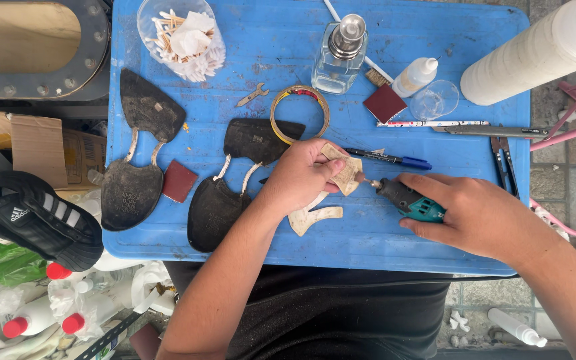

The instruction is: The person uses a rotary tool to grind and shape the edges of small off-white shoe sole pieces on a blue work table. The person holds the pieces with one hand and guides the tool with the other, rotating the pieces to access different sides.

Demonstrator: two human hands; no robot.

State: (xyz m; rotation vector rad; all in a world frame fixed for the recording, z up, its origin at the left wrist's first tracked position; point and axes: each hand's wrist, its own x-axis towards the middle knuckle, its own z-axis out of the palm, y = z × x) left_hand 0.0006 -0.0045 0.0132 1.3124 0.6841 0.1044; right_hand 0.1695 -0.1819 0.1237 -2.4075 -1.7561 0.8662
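My left hand (301, 175) pinches a pale shank piece (345, 172) between thumb and fingers, holding it just above the blue tabletop (261, 47). My right hand (475, 213) is closed around a teal rotary tool (408, 200), and its small bit touches the piece's edge at 3 o'clock of the left hand.

A second pale piece (315, 217) lies flat at 6 o'clock of the held one, just beside my left wrist. At 9 o'clock of my left hand lies a dark insole pair (235, 180) joined by metal strips, and another dark pair (138, 150) lies farther out at 9 o'clock. A red sandpaper square (179, 181) sits between the two pairs.

At 12 o'clock of my left hand a tape ring (299, 113) rests partly on the nearer insole. A blue pen (388, 159) lies at 1 o'clock, just beyond the tool bit. Farther up at 12 o'clock stands a glass bottle (339, 57), with a small white bottle (415, 75) and another red square (385, 103) near it. A cup of cotton swabs (181, 37) stands at 11 o'clock. A black shoe (38, 220) lies off the tabletop at 9 o'clock.
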